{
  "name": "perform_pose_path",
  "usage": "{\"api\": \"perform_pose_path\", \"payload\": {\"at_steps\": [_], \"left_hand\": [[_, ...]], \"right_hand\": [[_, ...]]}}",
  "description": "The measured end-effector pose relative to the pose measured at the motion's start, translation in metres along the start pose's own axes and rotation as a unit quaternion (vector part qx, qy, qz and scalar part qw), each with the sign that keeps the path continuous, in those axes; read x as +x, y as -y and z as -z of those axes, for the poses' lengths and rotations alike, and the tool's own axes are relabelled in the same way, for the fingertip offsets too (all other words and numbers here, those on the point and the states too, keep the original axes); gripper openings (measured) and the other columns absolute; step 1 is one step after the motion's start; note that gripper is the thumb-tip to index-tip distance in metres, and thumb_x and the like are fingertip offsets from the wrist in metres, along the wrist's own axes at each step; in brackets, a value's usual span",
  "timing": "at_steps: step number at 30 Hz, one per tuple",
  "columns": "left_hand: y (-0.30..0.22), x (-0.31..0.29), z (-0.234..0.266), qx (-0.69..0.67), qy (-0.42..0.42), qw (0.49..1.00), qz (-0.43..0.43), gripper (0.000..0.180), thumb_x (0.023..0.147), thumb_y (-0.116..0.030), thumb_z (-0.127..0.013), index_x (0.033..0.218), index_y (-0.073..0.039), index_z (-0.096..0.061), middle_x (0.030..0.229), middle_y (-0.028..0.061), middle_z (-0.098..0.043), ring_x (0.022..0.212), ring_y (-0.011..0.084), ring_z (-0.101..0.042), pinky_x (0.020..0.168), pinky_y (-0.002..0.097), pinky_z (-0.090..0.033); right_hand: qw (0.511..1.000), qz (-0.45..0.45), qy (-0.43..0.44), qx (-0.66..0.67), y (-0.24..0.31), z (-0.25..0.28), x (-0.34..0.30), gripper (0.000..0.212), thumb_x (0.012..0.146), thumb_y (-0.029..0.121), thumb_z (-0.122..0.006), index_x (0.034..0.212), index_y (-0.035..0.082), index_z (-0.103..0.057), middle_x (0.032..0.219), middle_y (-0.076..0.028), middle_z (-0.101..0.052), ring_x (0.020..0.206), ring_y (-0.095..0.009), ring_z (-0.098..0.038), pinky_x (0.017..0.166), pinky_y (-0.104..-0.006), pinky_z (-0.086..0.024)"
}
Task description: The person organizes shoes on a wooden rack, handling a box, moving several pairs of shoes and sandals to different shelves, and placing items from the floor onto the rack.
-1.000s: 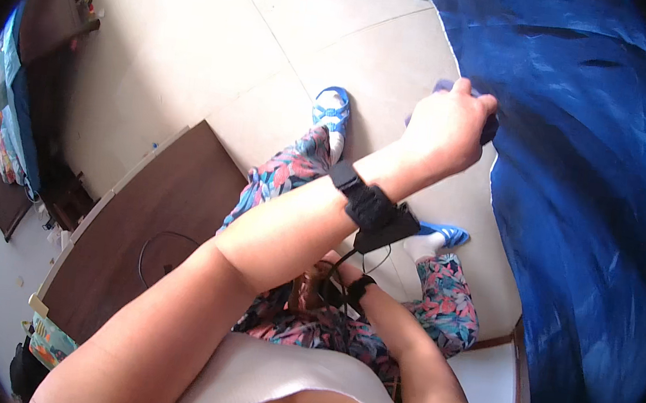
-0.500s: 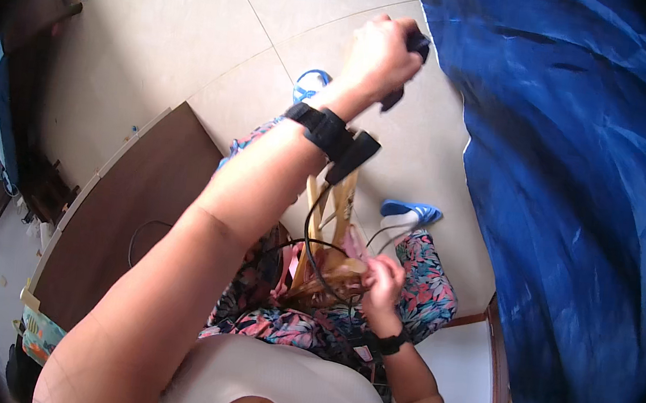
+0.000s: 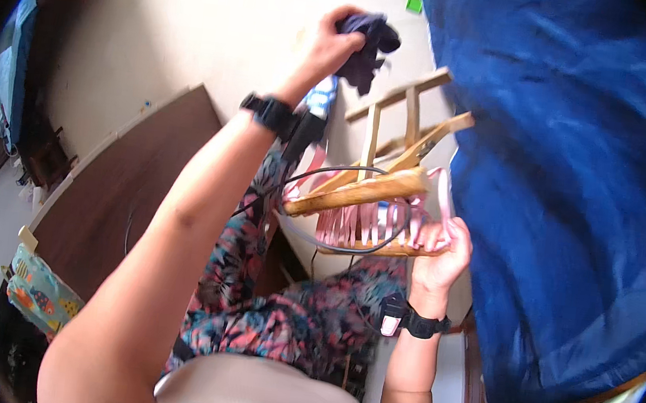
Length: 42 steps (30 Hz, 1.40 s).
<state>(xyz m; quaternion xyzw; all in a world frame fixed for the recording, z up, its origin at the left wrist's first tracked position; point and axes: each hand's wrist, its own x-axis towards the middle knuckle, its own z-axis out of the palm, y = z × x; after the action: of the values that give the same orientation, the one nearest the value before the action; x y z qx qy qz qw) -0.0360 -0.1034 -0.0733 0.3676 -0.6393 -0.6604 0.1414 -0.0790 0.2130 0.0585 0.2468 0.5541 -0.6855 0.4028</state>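
Observation:
At the top middle, my left hand is closed around a bunched dark navy cloth, whose loose end hangs down. My right hand grips the near rail of a small wooden folding stool, right of the middle. Pink straps are strung between its two rails, and a pink strap loop rises beside my right fingers. The stool is tilted above my legs, its wooden legs pointing away from me toward the blue sheet. Both wrists wear black bands, and a black cable loops in front of the stool.
A large blue sheet drapes along the right side. On the left stands a dark brown wooden panel. A blue-and-white slipper shows past my knee. Farther off, a small green object lies on the tiled floor.
My right hand has moved right and away, lifting and turning the stool from between my legs. My left hand has shifted a little left, still holding the cloth.

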Motion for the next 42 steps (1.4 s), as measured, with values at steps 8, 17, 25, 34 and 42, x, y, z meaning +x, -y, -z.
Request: {"api": "perform_pose_path", "payload": {"at_steps": [8,17,25,34,42], "left_hand": [[-0.079,-0.025,0.058,0.261,-0.088,0.961,-0.026,0.037,0.075,-0.006,-0.058,0.112,-0.003,-0.063,0.091,0.0096,-0.067,0.085,0.0135,-0.063,0.078,0.0284,-0.053],[-0.111,-0.059,0.182,0.163,-0.387,0.902,-0.099,0.040,0.075,0.008,-0.058,0.113,-0.005,-0.064,0.104,0.0038,-0.063,0.096,0.0158,-0.060,0.089,0.0269,-0.048],[-0.018,-0.058,0.336,0.323,-0.439,0.832,-0.100,0.038,0.077,0.007,-0.063,0.112,-0.008,-0.065,0.111,0.0074,-0.061,0.108,0.0221,-0.058,0.097,0.0325,-0.045],[-0.011,-0.051,0.357,-0.119,-0.533,0.837,0.028,0.040,0.077,0.008,-0.059,0.116,0.001,-0.059,0.105,0.0093,-0.064,0.092,0.0189,-0.064,0.084,0.0284,-0.053],[-0.112,0.060,0.390,-0.092,-0.424,0.890,-0.141,0.036,0.080,0.005,-0.050,0.115,0.001,-0.057,0.100,0.0098,-0.065,0.093,0.0196,-0.062,0.085,0.0321,-0.052]], "right_hand": [[0.999,-0.043,0.018,0.002,-0.030,-0.045,0.121,0.029,0.086,0.008,-0.050,0.059,0.010,-0.041,0.051,-0.001,-0.039,0.044,-0.014,-0.042,0.045,-0.0312,-0.040],[0.986,-0.123,0.107,0.037,-0.092,-0.191,0.220,0.034,0.086,0.017,-0.051,0.055,0.012,-0.038,0.049,-0.004,-0.038,0.044,-0.021,-0.042,0.047,-0.0368,-0.042],[0.922,-0.279,0.266,-0.036,-0.095,-0.269,0.264,0.037,0.088,0.026,-0.047,0.054,0.016,-0.038,0.046,-0.003,-0.036,0.049,-0.019,-0.041,0.051,-0.0343,-0.036],[0.925,-0.262,0.226,-0.159,-0.133,-0.335,0.239,0.035,0.089,0.022,-0.052,0.056,0.012,-0.045,0.047,-0.002,-0.039,0.045,-0.020,-0.043,0.047,-0.0331,-0.037],[0.890,-0.234,0.329,-0.213,-0.208,-0.423,0.219,0.018,0.083,0.015,-0.064,0.071,0.003,-0.057,0.051,-0.005,-0.049,0.042,-0.015,-0.048,0.043,-0.0293,-0.040]]}}
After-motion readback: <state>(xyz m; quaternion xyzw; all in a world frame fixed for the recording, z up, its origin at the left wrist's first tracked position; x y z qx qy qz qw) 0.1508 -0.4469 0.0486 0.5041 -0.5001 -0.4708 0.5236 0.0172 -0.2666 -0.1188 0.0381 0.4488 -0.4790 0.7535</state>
